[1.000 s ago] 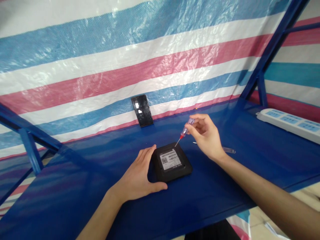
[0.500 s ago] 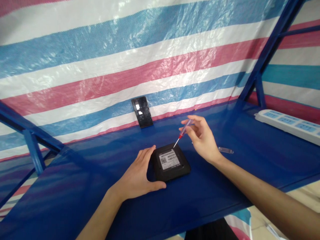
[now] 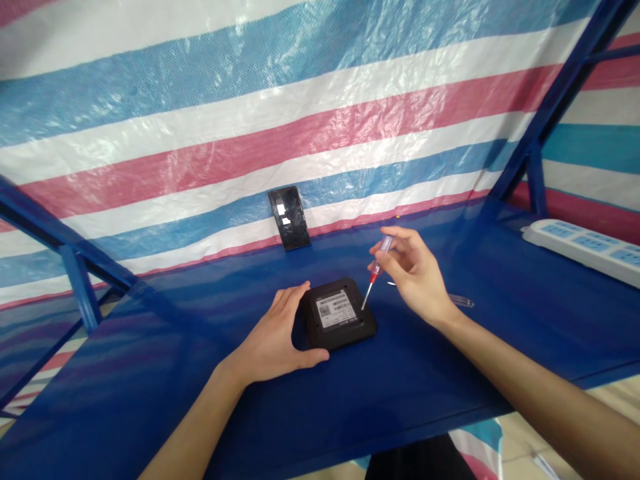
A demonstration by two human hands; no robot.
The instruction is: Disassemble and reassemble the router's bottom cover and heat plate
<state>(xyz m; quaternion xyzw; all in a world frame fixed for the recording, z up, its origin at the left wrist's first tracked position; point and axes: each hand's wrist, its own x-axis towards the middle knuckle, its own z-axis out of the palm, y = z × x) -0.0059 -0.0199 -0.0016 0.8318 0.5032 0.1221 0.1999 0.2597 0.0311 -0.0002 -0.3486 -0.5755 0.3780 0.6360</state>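
Observation:
A small black square device (image 3: 338, 314) with a white label lies face down on the blue table (image 3: 150, 373). My left hand (image 3: 275, 340) rests against its left and near edges, thumb along the front and fingers curved round the side, holding it still. My right hand (image 3: 413, 273) pinches a small screwdriver (image 3: 375, 273) with a clear handle and red collar. Its tip touches the device's right edge.
A black phone (image 3: 289, 217) leans against the striped tarp at the back. A second clear-handled tool (image 3: 457, 300) lies on the table behind my right wrist. A white power strip (image 3: 580, 250) sits at the right. Blue frame posts (image 3: 80, 293) stand at both sides.
The screwdriver tip moved from the device's far corner to its right edge, and the tool now stands more upright. My left hand has stayed on the device.

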